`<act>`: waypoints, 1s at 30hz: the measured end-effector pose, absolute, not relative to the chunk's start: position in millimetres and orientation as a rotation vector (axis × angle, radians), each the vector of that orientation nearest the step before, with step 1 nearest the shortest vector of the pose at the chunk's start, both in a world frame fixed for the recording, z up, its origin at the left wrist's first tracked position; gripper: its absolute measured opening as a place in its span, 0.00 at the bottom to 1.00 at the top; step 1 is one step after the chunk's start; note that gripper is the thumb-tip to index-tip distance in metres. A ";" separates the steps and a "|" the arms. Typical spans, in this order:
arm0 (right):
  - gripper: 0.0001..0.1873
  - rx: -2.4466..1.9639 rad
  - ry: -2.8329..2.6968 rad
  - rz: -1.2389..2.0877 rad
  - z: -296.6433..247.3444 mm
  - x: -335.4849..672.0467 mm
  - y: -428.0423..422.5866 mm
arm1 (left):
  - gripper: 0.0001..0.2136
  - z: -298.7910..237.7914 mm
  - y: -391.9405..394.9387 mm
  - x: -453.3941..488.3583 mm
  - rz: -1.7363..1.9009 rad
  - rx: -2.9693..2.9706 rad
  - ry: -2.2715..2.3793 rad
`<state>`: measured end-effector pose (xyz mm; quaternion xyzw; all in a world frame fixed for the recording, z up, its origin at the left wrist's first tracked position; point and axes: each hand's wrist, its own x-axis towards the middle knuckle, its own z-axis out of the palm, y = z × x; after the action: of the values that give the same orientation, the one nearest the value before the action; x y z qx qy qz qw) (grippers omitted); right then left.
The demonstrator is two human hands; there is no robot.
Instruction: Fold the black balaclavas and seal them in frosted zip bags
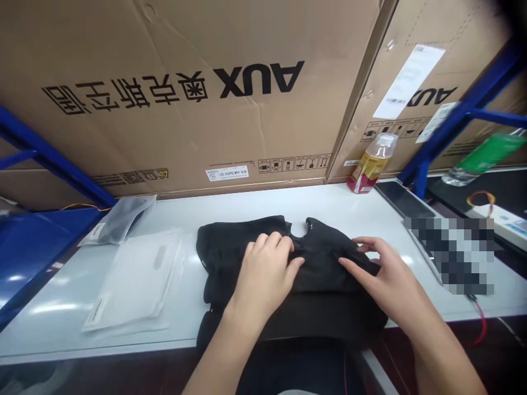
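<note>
A black garment (230, 247) lies folded on the white table (329, 203), its lower part hanging over the near edge. My left hand (267, 269) rests on its middle, fingers curled down onto the cloth near the neck opening. My right hand (379, 269) lies on the garment's right side with its fingers stretched out flat over the fabric. Neither hand lifts the cloth.
Clear plastic bags (135, 274) lie on the table's left, with another bag (119, 219) behind them. A drink bottle (373, 164) stands at the back right. Large cardboard boxes (185, 93) wall off the back. A green bottle (486, 156) and a power strip (504, 219) sit at right.
</note>
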<state>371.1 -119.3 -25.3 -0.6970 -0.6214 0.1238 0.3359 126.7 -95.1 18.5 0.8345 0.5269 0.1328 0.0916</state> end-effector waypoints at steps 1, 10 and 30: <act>0.23 -1.788 -1.609 0.228 -22.1 359.5 -119.3 | 0.08 16.8 -93.4 132.6 0.345 2.478 1.598; 0.32 -1.096 -2.318 0.369 6.4 261.2 -136.6 | 0.17 10.0 -106.2 51.7 0.367 2.556 1.436; 0.16 -1.785 -1.900 0.184 36.5 281.8 -108.8 | 0.19 8.0 -154.3 6.8 0.618 2.484 1.490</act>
<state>281.8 -108.8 36.5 -0.6593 -0.7019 0.0681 0.2609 6.8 -154.3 8.0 0.8352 0.5011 0.2080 0.0899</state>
